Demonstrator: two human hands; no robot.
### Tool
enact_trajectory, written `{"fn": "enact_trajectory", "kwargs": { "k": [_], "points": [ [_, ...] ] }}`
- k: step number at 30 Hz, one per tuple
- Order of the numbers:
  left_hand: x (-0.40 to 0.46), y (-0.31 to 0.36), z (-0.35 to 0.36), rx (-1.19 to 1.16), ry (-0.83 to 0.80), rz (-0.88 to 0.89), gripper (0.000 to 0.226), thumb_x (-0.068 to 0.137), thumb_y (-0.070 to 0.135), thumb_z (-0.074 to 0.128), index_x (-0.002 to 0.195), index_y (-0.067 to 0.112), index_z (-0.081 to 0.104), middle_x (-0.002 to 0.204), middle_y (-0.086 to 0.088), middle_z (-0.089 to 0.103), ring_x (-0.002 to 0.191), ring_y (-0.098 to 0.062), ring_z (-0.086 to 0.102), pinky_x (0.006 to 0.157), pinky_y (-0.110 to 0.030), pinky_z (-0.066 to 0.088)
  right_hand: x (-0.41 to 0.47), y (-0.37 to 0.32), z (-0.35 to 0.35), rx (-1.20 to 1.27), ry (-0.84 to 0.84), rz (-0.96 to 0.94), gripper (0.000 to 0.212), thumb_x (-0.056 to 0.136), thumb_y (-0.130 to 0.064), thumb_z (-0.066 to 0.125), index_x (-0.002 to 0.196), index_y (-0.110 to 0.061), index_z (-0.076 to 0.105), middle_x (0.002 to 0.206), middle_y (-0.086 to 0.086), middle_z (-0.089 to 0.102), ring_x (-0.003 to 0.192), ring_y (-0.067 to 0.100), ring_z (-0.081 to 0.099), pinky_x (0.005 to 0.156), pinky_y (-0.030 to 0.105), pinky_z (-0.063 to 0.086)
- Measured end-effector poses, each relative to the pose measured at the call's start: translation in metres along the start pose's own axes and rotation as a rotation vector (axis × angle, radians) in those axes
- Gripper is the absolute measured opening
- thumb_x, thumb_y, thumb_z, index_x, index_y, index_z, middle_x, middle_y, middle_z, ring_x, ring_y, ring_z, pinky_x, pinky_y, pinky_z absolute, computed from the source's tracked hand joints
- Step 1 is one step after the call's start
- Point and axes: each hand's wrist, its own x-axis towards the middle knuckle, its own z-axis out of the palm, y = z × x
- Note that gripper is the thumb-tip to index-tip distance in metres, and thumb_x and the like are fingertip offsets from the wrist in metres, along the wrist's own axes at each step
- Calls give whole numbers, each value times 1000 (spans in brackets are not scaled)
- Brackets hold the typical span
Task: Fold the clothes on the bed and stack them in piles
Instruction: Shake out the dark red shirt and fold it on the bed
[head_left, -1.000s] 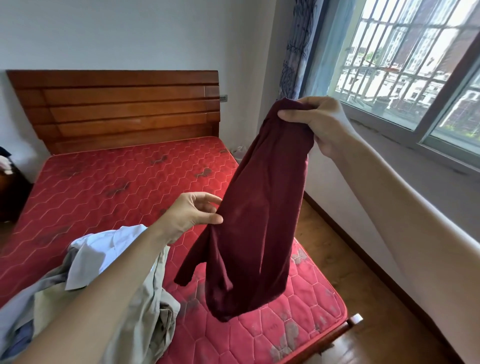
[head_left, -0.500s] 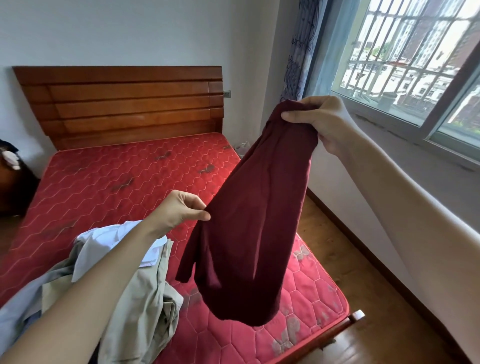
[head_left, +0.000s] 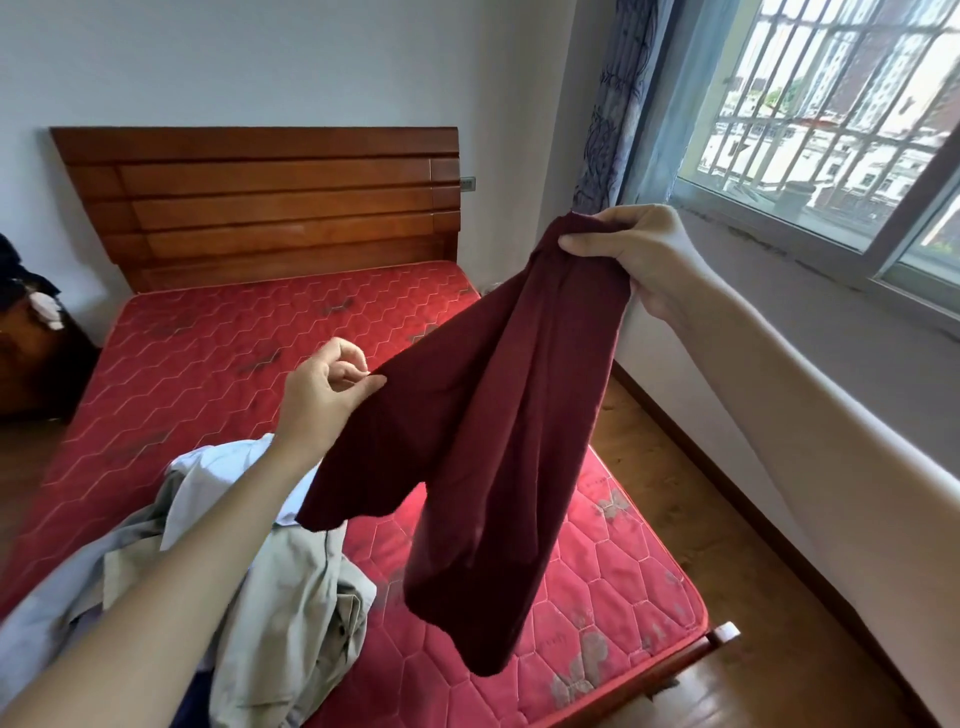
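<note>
holding the maroon garment (head_left: 498, 415) bunched mid-frame above the bed (head_left: 218, 364), the right hand (head_left: 639, 260) grips its top while the left hand (head_left: 322, 395) pinches an edge. that light pinch could slip, and the cloth would likely collapse onto the unfolded pile (head_left: 270, 582) at lower left.

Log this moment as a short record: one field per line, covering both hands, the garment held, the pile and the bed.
right hand: grips the top of the maroon garment, held up in the air
left hand: pinches the garment's left edge
garment state: unfolded, hanging above the mattress
pile: beige and pale blue clothes, crumpled, near end of the bed
folded stacks: none seen
headboard: wooden, at the far end
</note>
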Motion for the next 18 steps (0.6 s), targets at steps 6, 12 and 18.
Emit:
{"fn": "enact_trajectory", "kwargs": {
  "k": [6, 12, 18],
  "points": [
    [-58, 26, 47, 321, 74, 430, 31, 71, -15, 69, 81, 14, 75, 79, 1, 66, 59, -7, 53, 61, -15, 40, -1, -9, 20, 16, 112, 3, 21, 59, -4, 88, 73, -10, 73, 61, 1, 70, 57, 11, 68, 55, 20, 53],
    [-90, 53, 118, 350, -45, 344, 34, 78, -11, 64, 103, 9, 75, 94, -6, 63, 64, -19, 62, 60, -24, 53, -6, -14, 32, -28, 110, -19, 20, 61, -5, 87, 73, -10, 73, 67, 2, 69, 57, 8, 66, 55, 17, 51],
    [-75, 65, 148, 398, -34, 147, 34, 93, 21, 56, 124, 9, 63, 108, -7, 54, 89, -25, 63, 73, -35, 54, -10, -19, 26, -11, 115, -15, 24, 61, -7, 88, 81, -7, 74, 73, 5, 71, 61, 10, 67, 57, 18, 52]
  ]
}}
